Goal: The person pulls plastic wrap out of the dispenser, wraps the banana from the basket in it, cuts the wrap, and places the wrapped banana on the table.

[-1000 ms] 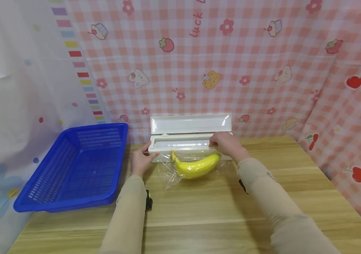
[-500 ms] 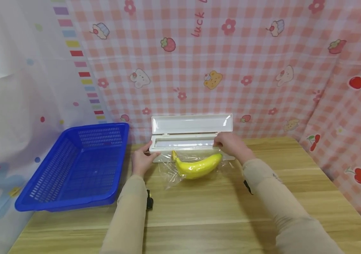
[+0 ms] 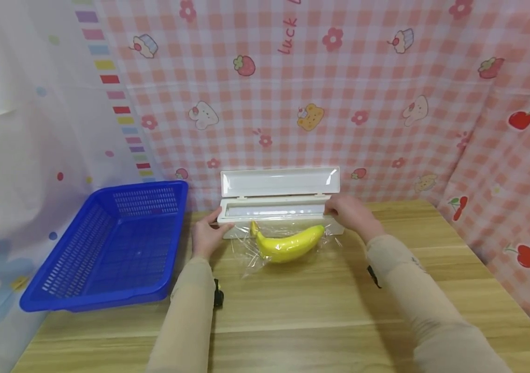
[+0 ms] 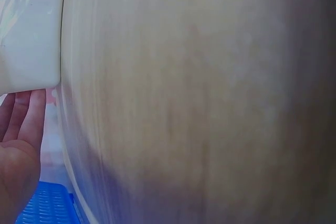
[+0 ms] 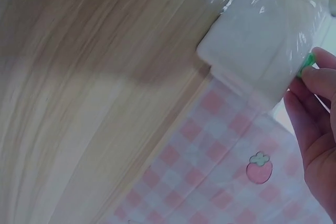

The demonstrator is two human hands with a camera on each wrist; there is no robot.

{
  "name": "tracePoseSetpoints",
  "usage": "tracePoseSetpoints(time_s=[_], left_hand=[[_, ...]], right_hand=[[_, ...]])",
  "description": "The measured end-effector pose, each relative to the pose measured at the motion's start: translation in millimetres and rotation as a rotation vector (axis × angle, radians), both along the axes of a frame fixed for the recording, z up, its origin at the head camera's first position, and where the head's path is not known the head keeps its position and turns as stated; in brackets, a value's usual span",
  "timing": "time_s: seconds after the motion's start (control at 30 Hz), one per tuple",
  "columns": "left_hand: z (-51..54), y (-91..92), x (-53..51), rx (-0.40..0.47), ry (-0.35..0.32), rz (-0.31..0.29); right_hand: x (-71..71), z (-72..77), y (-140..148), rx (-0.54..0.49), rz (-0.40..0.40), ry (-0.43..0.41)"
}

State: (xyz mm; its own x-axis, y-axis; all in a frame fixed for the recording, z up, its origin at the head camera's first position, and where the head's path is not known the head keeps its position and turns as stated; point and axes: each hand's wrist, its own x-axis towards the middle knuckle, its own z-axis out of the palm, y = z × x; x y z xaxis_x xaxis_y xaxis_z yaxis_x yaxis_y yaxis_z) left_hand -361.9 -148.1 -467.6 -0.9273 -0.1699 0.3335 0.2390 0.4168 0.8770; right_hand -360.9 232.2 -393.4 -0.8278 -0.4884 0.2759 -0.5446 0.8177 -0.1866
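Note:
A white cling film dispenser (image 3: 242,231) stands at the back of the wooden table, its lid (image 3: 280,182) raised. Clear cling film (image 3: 252,263) comes out over its front and lies around a yellow banana (image 3: 290,248). My left hand (image 3: 205,237) grips the dispenser's left end, thumb at the front; in the left wrist view several fingers lie against that end. At the right end of the top edge, my right hand (image 3: 351,215) pinches a small green slider (image 5: 306,65), seen in the right wrist view. In the head view the fingers hide it.
A blue plastic basket (image 3: 159,294) stands to the left, close beside my left arm. Right behind the dispenser hangs a pink checked cloth (image 3: 265,93). Bare wooden table (image 3: 288,316) lies in front of the banana.
My right hand has slid rightward along the dispenser's top edge to its right end. The left hand, the dispenser and the banana stay where they were.

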Motion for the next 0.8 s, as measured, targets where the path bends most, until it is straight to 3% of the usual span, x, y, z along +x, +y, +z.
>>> tracePoseSetpoints(time_s=[0.4,0.8], left_hand=[[-2.3,-0.5,-0.8,-0.005,0.025,0.008],[-0.3,0.4,-0.1,0.003,0.005,0.007]], right_hand=[[3.9,-7.0,11,-0.012,0.017,0.118],[7.9,-7.8,16,-0.012,-0.013,0.111]])
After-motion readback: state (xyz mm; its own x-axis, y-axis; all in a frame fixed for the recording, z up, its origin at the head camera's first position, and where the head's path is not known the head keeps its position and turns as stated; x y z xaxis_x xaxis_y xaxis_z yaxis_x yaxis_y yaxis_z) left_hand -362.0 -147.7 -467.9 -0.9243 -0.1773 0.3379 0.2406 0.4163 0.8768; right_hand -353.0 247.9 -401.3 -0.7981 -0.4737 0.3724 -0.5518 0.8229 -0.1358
